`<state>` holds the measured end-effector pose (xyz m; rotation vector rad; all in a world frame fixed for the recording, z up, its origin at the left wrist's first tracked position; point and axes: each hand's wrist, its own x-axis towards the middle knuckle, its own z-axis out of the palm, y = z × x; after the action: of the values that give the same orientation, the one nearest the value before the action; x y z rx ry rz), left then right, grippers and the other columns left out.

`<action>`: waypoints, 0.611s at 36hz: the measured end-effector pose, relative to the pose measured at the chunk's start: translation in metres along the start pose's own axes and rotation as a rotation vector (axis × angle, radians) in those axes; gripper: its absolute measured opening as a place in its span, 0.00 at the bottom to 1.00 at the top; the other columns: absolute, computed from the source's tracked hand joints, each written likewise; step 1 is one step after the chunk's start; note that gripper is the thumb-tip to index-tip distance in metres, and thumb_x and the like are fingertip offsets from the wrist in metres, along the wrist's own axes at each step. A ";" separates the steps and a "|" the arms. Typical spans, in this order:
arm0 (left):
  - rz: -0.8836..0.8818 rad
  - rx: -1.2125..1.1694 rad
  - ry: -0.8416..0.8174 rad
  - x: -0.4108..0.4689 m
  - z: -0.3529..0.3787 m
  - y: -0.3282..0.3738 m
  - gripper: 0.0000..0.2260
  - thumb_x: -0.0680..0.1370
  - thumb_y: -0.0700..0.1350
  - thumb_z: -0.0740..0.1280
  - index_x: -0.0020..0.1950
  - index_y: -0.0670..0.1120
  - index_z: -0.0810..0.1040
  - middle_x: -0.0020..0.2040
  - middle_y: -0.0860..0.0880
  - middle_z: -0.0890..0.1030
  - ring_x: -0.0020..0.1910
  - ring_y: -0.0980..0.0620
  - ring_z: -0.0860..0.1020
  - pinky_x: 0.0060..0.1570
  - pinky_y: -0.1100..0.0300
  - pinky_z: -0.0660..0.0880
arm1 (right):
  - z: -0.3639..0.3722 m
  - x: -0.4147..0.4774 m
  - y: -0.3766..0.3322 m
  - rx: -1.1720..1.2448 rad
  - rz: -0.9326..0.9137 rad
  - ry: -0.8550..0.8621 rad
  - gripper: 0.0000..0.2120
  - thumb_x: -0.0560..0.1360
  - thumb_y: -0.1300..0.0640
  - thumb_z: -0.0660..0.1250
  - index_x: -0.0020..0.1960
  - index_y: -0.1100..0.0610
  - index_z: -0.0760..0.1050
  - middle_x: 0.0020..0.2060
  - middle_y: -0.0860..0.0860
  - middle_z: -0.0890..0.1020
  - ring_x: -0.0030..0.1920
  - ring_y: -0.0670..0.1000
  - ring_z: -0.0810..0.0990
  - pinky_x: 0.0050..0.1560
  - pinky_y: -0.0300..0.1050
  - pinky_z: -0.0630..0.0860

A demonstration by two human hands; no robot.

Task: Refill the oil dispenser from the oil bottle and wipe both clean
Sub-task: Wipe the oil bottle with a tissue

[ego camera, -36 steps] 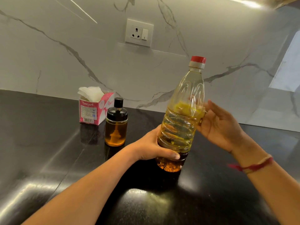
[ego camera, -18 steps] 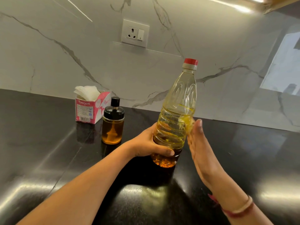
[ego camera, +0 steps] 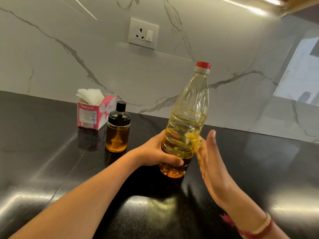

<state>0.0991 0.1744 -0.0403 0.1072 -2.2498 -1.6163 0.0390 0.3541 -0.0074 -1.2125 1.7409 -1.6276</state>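
Note:
A clear plastic oil bottle (ego camera: 187,116) with a red cap stands tilted slightly right on the black counter, about half full of yellow oil. My left hand (ego camera: 155,151) grips its lower body, thumb across the front. My right hand (ego camera: 209,163) has straight fingers, its palm against the bottle's right side. A small glass oil dispenser (ego camera: 118,131) with a black lid stands upright to the left, partly filled with amber oil, apart from both hands.
A pink tissue box (ego camera: 89,112) with white tissues sticking out stands behind the dispenser near the marble wall. A wall socket (ego camera: 143,33) sits above. The black counter (ego camera: 43,161) stretches left and right.
My right hand dropped from the bottle's upper side to lie flat along its lower right side. The bottle stays in my left hand's grip.

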 end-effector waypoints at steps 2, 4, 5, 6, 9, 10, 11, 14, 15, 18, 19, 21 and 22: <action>0.004 -0.004 -0.003 0.000 -0.001 0.000 0.33 0.68 0.38 0.79 0.65 0.59 0.68 0.57 0.58 0.82 0.57 0.61 0.80 0.49 0.69 0.77 | -0.005 -0.005 -0.002 0.018 -0.048 -0.031 0.37 0.66 0.21 0.42 0.68 0.35 0.67 0.67 0.33 0.70 0.68 0.34 0.65 0.69 0.38 0.57; 0.005 -0.007 -0.004 0.000 0.000 0.001 0.34 0.68 0.39 0.80 0.67 0.58 0.68 0.57 0.59 0.82 0.57 0.61 0.80 0.49 0.70 0.77 | -0.008 -0.003 -0.011 0.052 -0.123 -0.037 0.40 0.65 0.22 0.44 0.70 0.39 0.66 0.66 0.33 0.72 0.67 0.33 0.67 0.64 0.31 0.61; 0.003 -0.009 -0.005 -0.001 0.000 0.002 0.35 0.68 0.40 0.80 0.69 0.57 0.68 0.58 0.58 0.82 0.58 0.61 0.80 0.50 0.69 0.77 | -0.009 0.000 -0.016 0.067 -0.156 -0.028 0.40 0.66 0.23 0.44 0.71 0.41 0.66 0.66 0.34 0.72 0.67 0.33 0.67 0.63 0.31 0.62; 0.003 -0.010 -0.003 -0.001 0.001 0.003 0.36 0.67 0.42 0.80 0.70 0.56 0.67 0.59 0.57 0.82 0.58 0.60 0.80 0.52 0.68 0.77 | -0.009 0.004 -0.020 0.077 -0.183 -0.014 0.41 0.67 0.24 0.43 0.72 0.43 0.65 0.67 0.36 0.72 0.68 0.35 0.67 0.65 0.32 0.61; 0.000 -0.004 0.005 -0.001 0.001 0.002 0.37 0.67 0.41 0.80 0.70 0.56 0.67 0.60 0.56 0.82 0.58 0.60 0.80 0.54 0.66 0.77 | -0.004 0.010 -0.025 0.045 -0.179 0.023 0.38 0.73 0.27 0.40 0.73 0.46 0.64 0.69 0.40 0.71 0.70 0.38 0.66 0.70 0.41 0.58; -0.004 -0.004 0.008 -0.001 0.001 0.001 0.36 0.67 0.40 0.80 0.69 0.57 0.67 0.59 0.56 0.82 0.58 0.60 0.80 0.52 0.66 0.77 | -0.001 0.010 -0.023 0.018 -0.148 0.028 0.35 0.73 0.28 0.39 0.72 0.42 0.64 0.69 0.38 0.70 0.70 0.38 0.66 0.72 0.43 0.57; -0.008 -0.005 0.011 -0.001 0.001 0.000 0.35 0.68 0.38 0.80 0.68 0.57 0.68 0.59 0.55 0.82 0.57 0.61 0.80 0.51 0.68 0.77 | 0.002 0.006 -0.019 -0.003 -0.102 0.027 0.32 0.71 0.27 0.40 0.69 0.36 0.64 0.69 0.35 0.68 0.70 0.37 0.64 0.73 0.45 0.56; -0.004 -0.007 0.006 0.000 0.001 -0.002 0.33 0.68 0.37 0.79 0.66 0.57 0.69 0.57 0.56 0.82 0.56 0.62 0.81 0.48 0.70 0.77 | 0.002 -0.009 -0.005 0.000 -0.007 0.000 0.32 0.62 0.18 0.45 0.62 0.27 0.63 0.69 0.30 0.64 0.71 0.35 0.60 0.74 0.45 0.51; -0.001 -0.009 0.007 0.000 0.001 -0.002 0.33 0.68 0.37 0.79 0.66 0.57 0.69 0.57 0.56 0.83 0.56 0.61 0.81 0.48 0.70 0.77 | -0.001 -0.013 -0.003 0.013 -0.014 -0.013 0.40 0.58 0.16 0.46 0.67 0.29 0.63 0.70 0.30 0.63 0.71 0.34 0.59 0.72 0.42 0.51; 0.004 -0.013 0.007 0.001 -0.001 0.001 0.34 0.67 0.40 0.80 0.66 0.59 0.69 0.57 0.59 0.83 0.57 0.61 0.80 0.49 0.70 0.77 | -0.008 -0.013 -0.012 0.040 -0.076 -0.060 0.53 0.56 0.15 0.48 0.75 0.40 0.57 0.72 0.33 0.63 0.71 0.33 0.60 0.67 0.35 0.55; 0.004 -0.010 0.003 0.000 -0.001 0.001 0.34 0.68 0.41 0.80 0.66 0.59 0.68 0.56 0.61 0.82 0.57 0.62 0.80 0.49 0.71 0.76 | -0.010 -0.008 -0.018 0.047 -0.114 -0.057 0.50 0.59 0.17 0.47 0.76 0.42 0.57 0.72 0.34 0.64 0.70 0.33 0.61 0.67 0.35 0.55; -0.001 0.000 0.000 0.000 0.000 0.003 0.33 0.68 0.41 0.80 0.66 0.61 0.68 0.56 0.62 0.82 0.56 0.63 0.80 0.48 0.72 0.76 | -0.011 0.003 -0.025 0.057 -0.147 -0.023 0.44 0.67 0.23 0.42 0.75 0.45 0.61 0.71 0.36 0.67 0.70 0.35 0.63 0.67 0.36 0.56; 0.000 0.002 0.002 0.000 0.001 0.003 0.33 0.68 0.41 0.80 0.66 0.61 0.68 0.56 0.62 0.82 0.57 0.63 0.80 0.48 0.71 0.76 | -0.011 0.008 -0.026 0.047 -0.147 -0.010 0.41 0.70 0.25 0.39 0.73 0.46 0.64 0.69 0.38 0.70 0.69 0.35 0.66 0.66 0.36 0.58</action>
<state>0.0994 0.1760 -0.0378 0.1093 -2.2498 -1.6132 0.0336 0.3555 0.0215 -1.3520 1.6309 -1.7323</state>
